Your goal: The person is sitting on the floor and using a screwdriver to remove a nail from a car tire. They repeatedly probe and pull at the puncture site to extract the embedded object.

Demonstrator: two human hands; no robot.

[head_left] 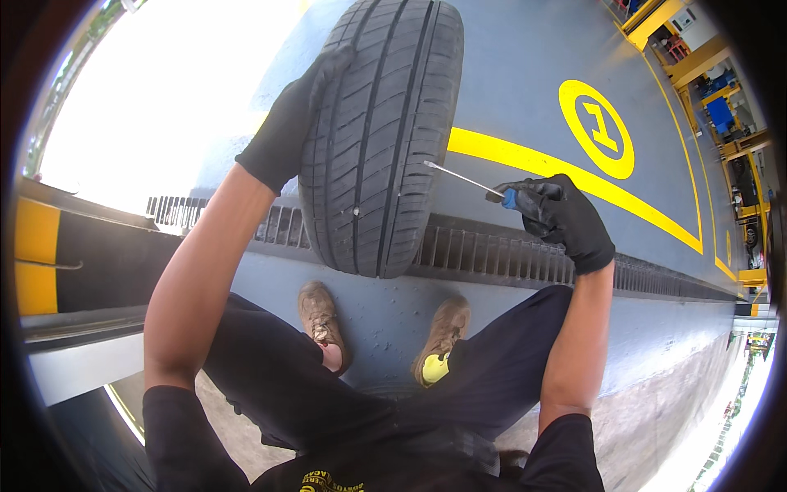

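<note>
Fingers [541, 195] of the gloved right hand [561, 217] are wrapped tight round a blue-handled screwdriver [471, 182], tip aimed at the tyre [381, 131] standing upright mid-frame. Left hand [287, 123], fingers flat, steadies the tread upper left, arm stretched out. Underneath: drain grate [492, 250], blue floor [516, 74], yellow lines [566, 176].

upright car tyre [381, 131] dead centre, gloved left hand [288, 123] steadying it at 10 o'clock, gloved right hand [561, 215] at 3 gripping a blue-handled screwdriver [475, 184], tip toward the tread
</note>
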